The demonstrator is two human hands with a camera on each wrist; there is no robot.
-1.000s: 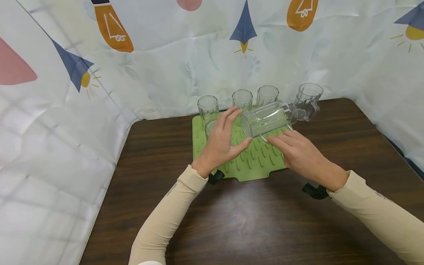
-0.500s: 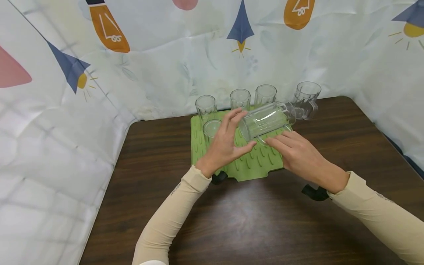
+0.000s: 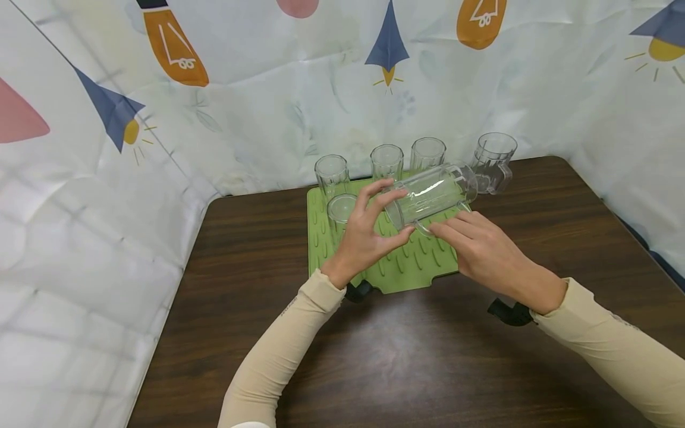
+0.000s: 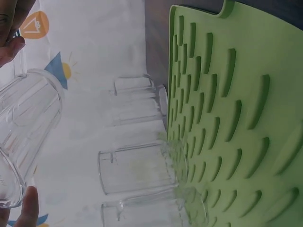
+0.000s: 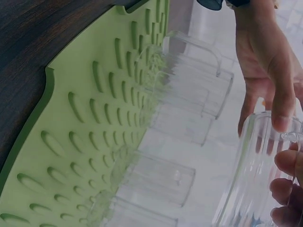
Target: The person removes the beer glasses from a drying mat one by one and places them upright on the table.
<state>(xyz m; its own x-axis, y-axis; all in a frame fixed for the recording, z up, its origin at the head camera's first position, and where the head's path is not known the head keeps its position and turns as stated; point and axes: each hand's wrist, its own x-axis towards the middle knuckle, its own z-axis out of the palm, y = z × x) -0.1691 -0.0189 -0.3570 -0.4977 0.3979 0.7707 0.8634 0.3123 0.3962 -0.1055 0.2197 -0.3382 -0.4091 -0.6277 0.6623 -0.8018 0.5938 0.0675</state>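
Glass mug (image 3: 430,193): hovering nearly on its side above the green drying mat (image 3: 396,279), its left end tilting lower; both hands are holding it.
Right hand (image 3: 476,246): gripping the mug's handle, fingers curling round it from the right; the right wrist view is showing the fingertips beside the glass.
Left hand (image 3: 365,238): gripping the mug's left end between thumb and fingers, the thumb pressing on the near side.
Rear glasses: a left rear glass (image 3: 332,173), a middle rear glass (image 3: 386,158) and a right rear glass (image 3: 428,150) are standing along the mat's far edge.
Front-left glass (image 3: 341,209): standing just in front of the left rear glass, the left hand partly covering it.
Handled mug (image 3: 491,169): standing near the mat's far right corner; whether its base is resting on mat or wood, the views are not telling.
Desk (image 3: 396,356): carrying the mat, its dark wood grain reflecting light in front.
Printed curtain (image 3: 241,119): hanging behind, showing bulbs and rockets.
Beige sleeves (image 3: 278,351): covering both forearms.
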